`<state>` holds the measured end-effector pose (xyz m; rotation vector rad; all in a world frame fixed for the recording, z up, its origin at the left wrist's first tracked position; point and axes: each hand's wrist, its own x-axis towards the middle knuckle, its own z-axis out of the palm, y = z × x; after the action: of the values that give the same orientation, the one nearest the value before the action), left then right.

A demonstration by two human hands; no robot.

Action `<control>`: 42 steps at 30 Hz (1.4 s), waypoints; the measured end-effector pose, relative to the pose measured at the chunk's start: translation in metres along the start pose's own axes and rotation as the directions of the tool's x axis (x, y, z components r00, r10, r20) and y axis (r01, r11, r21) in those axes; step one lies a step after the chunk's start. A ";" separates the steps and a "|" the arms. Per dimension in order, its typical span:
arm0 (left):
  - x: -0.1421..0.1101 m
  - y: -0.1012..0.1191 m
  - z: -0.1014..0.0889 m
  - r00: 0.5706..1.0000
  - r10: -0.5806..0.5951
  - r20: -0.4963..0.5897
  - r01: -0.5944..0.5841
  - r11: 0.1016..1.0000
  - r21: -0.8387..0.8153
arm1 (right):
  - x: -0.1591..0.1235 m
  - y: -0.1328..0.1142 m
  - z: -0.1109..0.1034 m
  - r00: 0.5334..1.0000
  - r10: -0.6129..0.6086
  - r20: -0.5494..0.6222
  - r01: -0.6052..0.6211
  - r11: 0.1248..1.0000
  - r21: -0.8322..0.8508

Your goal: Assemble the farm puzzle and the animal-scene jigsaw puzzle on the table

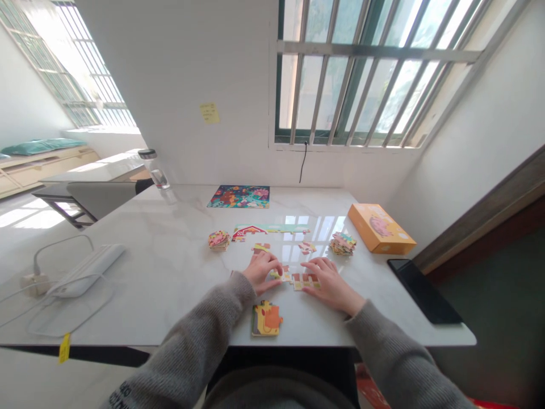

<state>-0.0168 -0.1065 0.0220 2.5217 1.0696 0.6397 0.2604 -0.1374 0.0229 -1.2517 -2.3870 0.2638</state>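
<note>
My left hand (264, 272) is bent over a small puzzle piece (276, 275), with thumb and fingertips closed around it. Its edge lies close to a light piece (286, 276) at the left end of a joined strip of puzzle pieces (299, 281) with brown and green patches. From the right, my right hand (332, 284) steadies that strip, thumb at its near edge and fingers curved over the far side. The palm hides part of it. Nearer me lies a stack of yellow and orange pieces (266, 319). A loose green-and-brown piece (261, 247) sits just beyond my left hand.
Farther back are a joined top row with a red barn (251, 229), a loose piece (307, 247), two piece stacks (218, 240) (343, 243) and a picture sheet (239, 196). An orange box (382, 228) and black phone (423, 291) lie right; a power strip (89, 271) left.
</note>
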 end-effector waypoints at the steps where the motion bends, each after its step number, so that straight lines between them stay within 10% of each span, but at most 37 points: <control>1: 0.001 0.002 0.002 1.000 0.007 0.014 -0.007 1.000 0.000 | 0.000 0.003 0.001 1.000 0.011 0.014 -0.010 1.000 -0.008; 28: 0.002 0.010 0.007 0.983 0.034 0.178 -0.045 0.997 0.059 | -0.001 -0.008 0.004 1.000 -0.024 -0.005 0.024 0.999 -0.033; 42: -0.009 0.007 0.004 0.996 0.066 0.061 -0.071 0.994 0.082 | -0.001 -0.030 -0.001 0.990 -0.123 0.072 0.117 0.990 0.081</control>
<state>-0.0160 -0.1182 0.0197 2.6419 1.0134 0.5471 0.2390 -0.1560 0.0339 -1.0775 -2.4815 0.3689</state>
